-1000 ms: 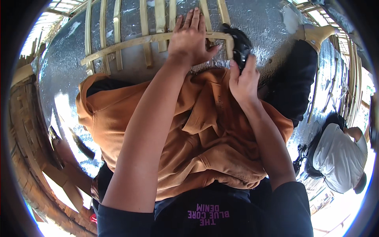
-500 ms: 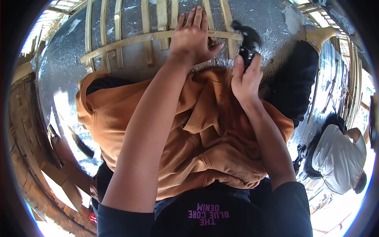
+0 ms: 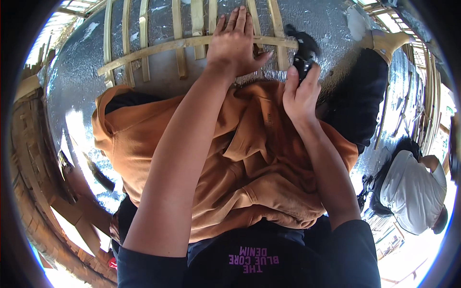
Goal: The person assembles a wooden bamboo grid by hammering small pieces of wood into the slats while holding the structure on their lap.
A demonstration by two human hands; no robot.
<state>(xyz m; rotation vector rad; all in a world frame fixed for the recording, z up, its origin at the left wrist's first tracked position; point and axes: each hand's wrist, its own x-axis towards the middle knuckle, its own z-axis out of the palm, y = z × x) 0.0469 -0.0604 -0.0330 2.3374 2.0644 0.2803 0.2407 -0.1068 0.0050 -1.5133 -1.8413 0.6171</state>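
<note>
A frame of light wooden slats (image 3: 144,29) lies in front of me, with a long cross strip (image 3: 158,49) over them. My left hand (image 3: 231,48) lies flat on the cross strip, its fingers stretched away from me. In my right hand (image 3: 301,93) is a black hammer (image 3: 303,60), gripped by its handle. The hammer's head is beside the strip's right end; whether they touch I cannot tell. My fingers hide part of the handle, and no nail can be made out.
Shiny silver sheeting (image 3: 331,29) covers the ground under the slats. A brown garment (image 3: 269,177) lies over my lap. At the far right a person in a white shirt (image 3: 410,192) bends over. Woven panels (image 3: 31,192) and cardboard (image 3: 77,223) are on the left.
The hammer and my right hand have shifted slightly to the right. My left hand keeps its place on the strip.
</note>
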